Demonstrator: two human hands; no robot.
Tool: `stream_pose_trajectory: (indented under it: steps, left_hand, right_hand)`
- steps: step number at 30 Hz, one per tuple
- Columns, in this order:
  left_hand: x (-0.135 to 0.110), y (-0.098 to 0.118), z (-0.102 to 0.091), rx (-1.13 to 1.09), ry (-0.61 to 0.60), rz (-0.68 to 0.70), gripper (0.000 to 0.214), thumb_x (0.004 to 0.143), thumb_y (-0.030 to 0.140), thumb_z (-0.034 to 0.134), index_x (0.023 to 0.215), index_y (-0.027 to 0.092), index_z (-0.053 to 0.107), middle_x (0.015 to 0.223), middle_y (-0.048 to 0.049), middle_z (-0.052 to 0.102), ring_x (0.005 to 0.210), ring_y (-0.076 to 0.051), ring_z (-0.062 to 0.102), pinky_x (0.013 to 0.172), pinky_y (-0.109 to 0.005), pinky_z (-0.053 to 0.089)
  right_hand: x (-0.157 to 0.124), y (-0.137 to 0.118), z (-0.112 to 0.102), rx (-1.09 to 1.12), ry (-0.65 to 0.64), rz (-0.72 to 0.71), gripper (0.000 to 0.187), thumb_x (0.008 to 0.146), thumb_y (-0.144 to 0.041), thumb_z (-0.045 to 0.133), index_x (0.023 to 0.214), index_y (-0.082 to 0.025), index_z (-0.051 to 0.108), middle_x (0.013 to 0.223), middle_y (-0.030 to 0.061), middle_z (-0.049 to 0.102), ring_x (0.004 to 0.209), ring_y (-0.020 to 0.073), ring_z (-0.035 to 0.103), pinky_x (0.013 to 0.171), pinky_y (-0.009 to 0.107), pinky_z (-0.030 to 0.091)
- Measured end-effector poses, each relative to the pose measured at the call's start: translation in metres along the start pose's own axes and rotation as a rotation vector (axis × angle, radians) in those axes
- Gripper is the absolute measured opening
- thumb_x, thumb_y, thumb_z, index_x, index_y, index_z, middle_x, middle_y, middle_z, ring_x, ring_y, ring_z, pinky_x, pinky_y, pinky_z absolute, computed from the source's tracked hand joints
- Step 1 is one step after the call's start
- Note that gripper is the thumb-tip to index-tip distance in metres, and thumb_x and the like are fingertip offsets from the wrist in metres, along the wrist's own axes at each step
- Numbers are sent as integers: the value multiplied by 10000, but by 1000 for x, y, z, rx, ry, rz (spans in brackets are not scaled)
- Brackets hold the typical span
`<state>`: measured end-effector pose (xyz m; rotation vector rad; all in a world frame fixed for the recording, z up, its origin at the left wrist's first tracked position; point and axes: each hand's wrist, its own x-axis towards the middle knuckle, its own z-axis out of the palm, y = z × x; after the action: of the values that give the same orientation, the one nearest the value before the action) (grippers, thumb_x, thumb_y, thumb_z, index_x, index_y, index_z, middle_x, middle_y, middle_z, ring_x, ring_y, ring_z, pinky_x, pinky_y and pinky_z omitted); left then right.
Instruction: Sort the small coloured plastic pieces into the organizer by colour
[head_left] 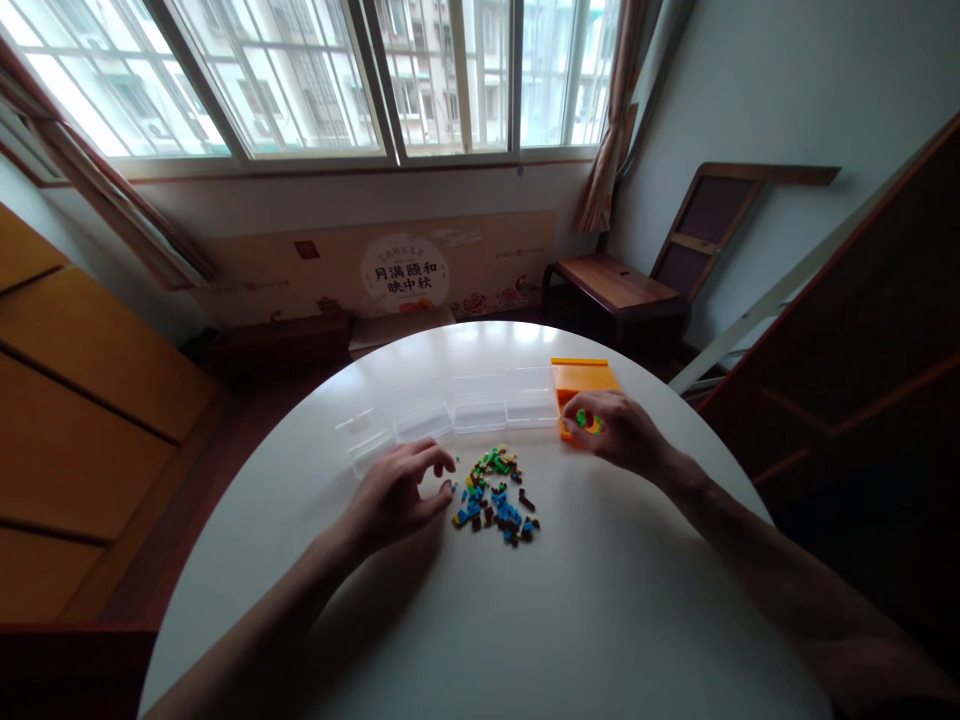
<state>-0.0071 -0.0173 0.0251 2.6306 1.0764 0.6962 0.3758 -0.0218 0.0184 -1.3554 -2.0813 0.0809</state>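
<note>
Small toy bricks (499, 500) in blue, brown, green and yellow lie in a loose pile on the white table. Just left of the pile is my left hand (397, 492), its thumb and index finger curved and apart with nothing visible between them. My right hand (619, 430) is at the front of an orange box (583, 376). Its thumb and index fingertips come together in a pinch, and whatever they may hold is too small to make out. Green and red bits (589, 420) show through the loop of those fingers; part of the box is hidden behind the hand.
Clear plastic trays (480, 415) stand in a curved row behind the pile, reaching the orange box. The round white table (525, 630) has its far edge beyond them. A wooden chair (619, 282) stands past the table at the right, below the window side.
</note>
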Motion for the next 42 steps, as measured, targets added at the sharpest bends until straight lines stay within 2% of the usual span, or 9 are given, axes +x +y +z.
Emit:
stream_pose_trajectory:
  steps: [4,10,18,27,31,34,38,42]
  left_hand:
    - [0,1,-1,30,-40,-19,81,914,286,703,975,235,721,921,3,708,768,-166,636,751,-309,450]
    - [-1,7,-1,29,-69,28,129,931,326,700,1020,242,739,981,-15,730,783,-175,646,768,-319,469]
    - [0,-3,14,90,107,-108,264,1028,364,645,1239,273,774,1125,-42,744,764,-164,648,751,-317,518]
    - [4,-8,22,-11,90,-118,208,1071,343,636,1033,275,829,1012,-16,750,675,-113,618,634,-251,439]
    - [5,-9,25,26,102,-93,188,1066,281,635,961,239,784,1011,-20,748,701,-124,622,690,-265,456]
    - [5,-4,25,24,120,-69,171,1070,276,624,979,219,758,1017,-34,737,706,-134,617,714,-281,469]
    - [6,12,24,-161,128,-58,188,1078,332,643,979,202,736,962,-38,694,730,-140,612,707,-274,490]
    - [6,30,29,-341,97,-52,211,1078,366,666,976,195,734,945,-43,676,798,-155,628,744,-278,515]
  right_hand:
    - [0,22,1,-91,-20,96,51,949,-257,713,903,-238,727,900,7,796,756,193,689,854,343,480]
    - [-1,27,2,-172,-39,153,63,944,-289,719,901,-252,747,910,6,807,768,206,701,811,335,467]
    - [0,29,6,-210,-45,178,79,947,-307,723,907,-260,771,925,3,820,789,213,723,809,343,467]
    - [0,15,6,-141,8,182,107,956,-336,740,897,-249,760,913,1,809,713,190,689,758,332,459]
    - [1,3,5,-80,51,122,142,984,-314,717,870,-232,735,889,12,792,694,182,660,797,345,471]
    - [0,-12,7,5,65,4,164,1020,-285,678,875,-223,725,873,19,767,767,191,678,859,358,478]
    - [-4,-38,18,150,36,-193,133,1033,-276,683,915,-227,719,821,3,731,739,175,657,825,346,479]
    - [-9,-62,36,284,-38,-419,88,1036,-319,720,1059,-235,708,935,20,782,796,175,704,851,339,521]
